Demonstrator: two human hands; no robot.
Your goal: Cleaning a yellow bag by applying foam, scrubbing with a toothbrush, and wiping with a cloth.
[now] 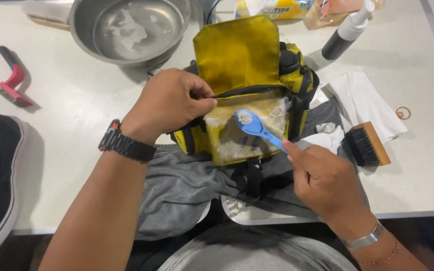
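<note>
While the left hand (pixel 169 103) is pinching the yellow bag (pixel 247 95) taut, the right hand (pixel 322 178) at five o'clock is gripping the blue brush (pixel 257 128), scrubbing foam.

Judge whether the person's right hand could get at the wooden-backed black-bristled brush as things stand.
Probably yes: the wooden-backed black-bristled brush lies uncovered just beside the right hand, though that hand holds a small blue plastic brush.

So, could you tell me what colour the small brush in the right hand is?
Light blue; the brush shows best in the head view.

Black wristwatch (pixel 125 145) on left wrist; silver bangle (pixel 363 240), perhaps beaded thread, on right.
</note>
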